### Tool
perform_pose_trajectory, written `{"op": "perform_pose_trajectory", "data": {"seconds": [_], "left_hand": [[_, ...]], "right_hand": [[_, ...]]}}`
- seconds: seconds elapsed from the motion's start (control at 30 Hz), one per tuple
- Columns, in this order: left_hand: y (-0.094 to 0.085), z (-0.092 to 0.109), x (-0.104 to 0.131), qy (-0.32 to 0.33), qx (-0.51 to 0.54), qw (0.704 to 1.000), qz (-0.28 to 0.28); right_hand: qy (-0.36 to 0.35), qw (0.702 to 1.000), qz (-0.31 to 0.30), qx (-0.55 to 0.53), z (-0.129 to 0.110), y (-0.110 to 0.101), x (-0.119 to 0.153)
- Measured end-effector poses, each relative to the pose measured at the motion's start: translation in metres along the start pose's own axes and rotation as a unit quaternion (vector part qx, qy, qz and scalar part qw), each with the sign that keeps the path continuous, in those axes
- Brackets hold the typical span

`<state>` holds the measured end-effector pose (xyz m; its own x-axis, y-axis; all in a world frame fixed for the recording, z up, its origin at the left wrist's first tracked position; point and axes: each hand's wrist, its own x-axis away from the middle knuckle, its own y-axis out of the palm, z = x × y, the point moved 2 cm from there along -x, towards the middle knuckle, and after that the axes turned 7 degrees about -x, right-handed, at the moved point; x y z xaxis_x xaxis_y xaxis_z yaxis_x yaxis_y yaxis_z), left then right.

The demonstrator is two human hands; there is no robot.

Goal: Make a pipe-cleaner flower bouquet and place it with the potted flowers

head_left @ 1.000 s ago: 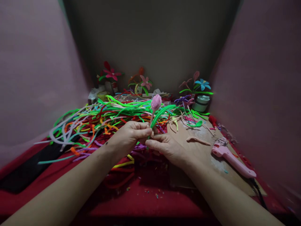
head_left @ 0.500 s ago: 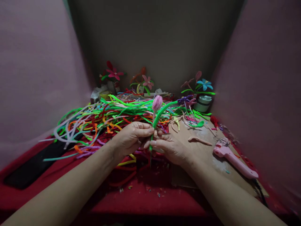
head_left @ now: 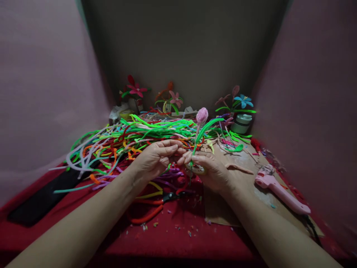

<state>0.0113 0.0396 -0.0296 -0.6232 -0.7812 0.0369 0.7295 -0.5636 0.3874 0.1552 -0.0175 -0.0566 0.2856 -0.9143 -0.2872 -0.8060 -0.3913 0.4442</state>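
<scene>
A pink fuzzy bud [head_left: 202, 115] on a pink stem stands upright beside a long curved green leaf [head_left: 209, 128]. Where the two meet, a green-wrapped lower stem is pinched between the thumb and fingers of my right hand [head_left: 208, 163]. A round pale object [head_left: 196, 169], partly covered by the fingers, shows at that palm. To the left of the stem is my left hand [head_left: 158, 156], its thumb and fingertips drawn together; whether something thin sits between them is too small to make out.
Many colored pipe cleaners [head_left: 156, 128] lie heaped behind the hands. Scissors [head_left: 170, 196] rest on the red cloth [head_left: 156, 240]. On the right, a pink glue gun [head_left: 281, 191] lies on cardboard [head_left: 223, 212]. A black phone-like slab [head_left: 41, 199] is at left, finished flowers [head_left: 243, 101] behind.
My right hand has moved slightly right with the bud and leaf. My left hand has let go of the stem and is now apart from it. The scissors show more clearly.
</scene>
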Motion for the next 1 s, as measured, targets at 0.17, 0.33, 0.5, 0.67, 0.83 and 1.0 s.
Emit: {"op": "perform_pose_trajectory", "data": {"seconds": [0.17,0.33,0.5,0.67,0.83,1.0], "left_hand": [[0.0024,0.0018,0.0013,-0.002,0.009,1.000,-0.010],[0.0025,0.0014,0.0012,0.004,-0.007,1.000,-0.020],[0.0015,0.0007,0.0000,0.009,-0.014,1.000,-0.018],[0.0015,0.0001,-0.0009,0.012,-0.026,0.999,-0.026],[0.0034,0.0010,-0.0005,0.027,-0.020,0.999,0.005],[0.0044,0.0028,0.0008,0.020,-0.034,0.999,0.024]], "right_hand": [[0.006,1.000,0.015,0.004,0.0022,-0.0026,-0.0010],[0.019,1.000,0.021,0.008,0.0026,-0.0035,-0.0008],[0.018,1.000,0.019,0.006,0.0024,-0.0026,-0.0003],[0.035,0.999,0.035,0.010,0.0033,-0.0029,0.0002],[0.033,0.999,0.033,0.005,0.0040,-0.0038,0.0000],[0.033,0.999,0.033,0.014,0.0031,-0.0039,-0.0001]]}}
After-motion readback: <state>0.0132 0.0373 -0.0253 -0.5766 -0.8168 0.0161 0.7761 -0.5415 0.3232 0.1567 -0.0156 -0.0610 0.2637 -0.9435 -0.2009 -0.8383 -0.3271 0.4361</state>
